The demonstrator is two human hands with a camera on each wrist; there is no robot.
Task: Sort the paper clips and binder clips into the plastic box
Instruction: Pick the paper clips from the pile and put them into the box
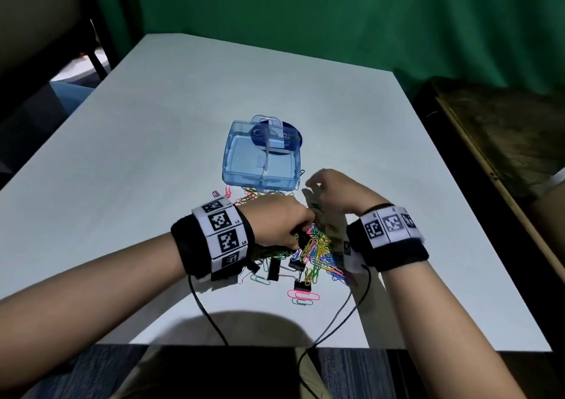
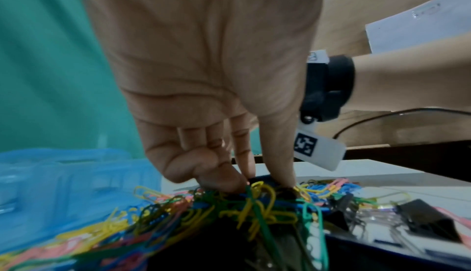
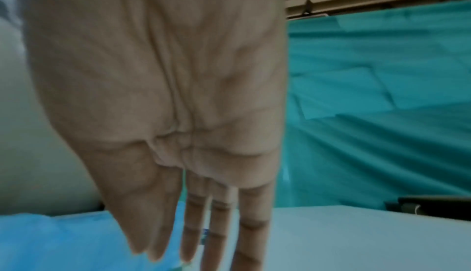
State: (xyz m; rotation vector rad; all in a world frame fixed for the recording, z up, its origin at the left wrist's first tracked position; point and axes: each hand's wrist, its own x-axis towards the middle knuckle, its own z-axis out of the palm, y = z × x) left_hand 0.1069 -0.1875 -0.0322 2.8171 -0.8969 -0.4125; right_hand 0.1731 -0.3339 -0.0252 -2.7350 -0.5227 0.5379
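Observation:
A clear blue plastic box (image 1: 232, 160) stands open in the middle of the white table (image 1: 153, 141); it also shows in the left wrist view (image 2: 63, 184) and the right wrist view (image 3: 51, 241). In front of it lies a heap of coloured paper clips (image 1: 318, 245) mixed with black binder clips (image 1: 273, 268). My left hand (image 1: 301, 230) reaches down into the heap, and its thumb and fingertips (image 2: 229, 182) pinch a black binder clip (image 2: 262, 180) among the paper clips (image 2: 242, 211). My right hand (image 1: 315, 184) hovers just right of the box with straight fingers (image 3: 239, 235), holding nothing.
A dark blue disc (image 1: 295, 134) lies behind the box. A pale translucent wrapper (image 1: 328, 224) sits between my hands. Loose clips (image 1: 302, 296) and another binder clip (image 2: 430, 221) lie nearer me. Two cables (image 1: 208, 313) trail off the front edge. Dark furniture (image 1: 489, 141) stands to the right.

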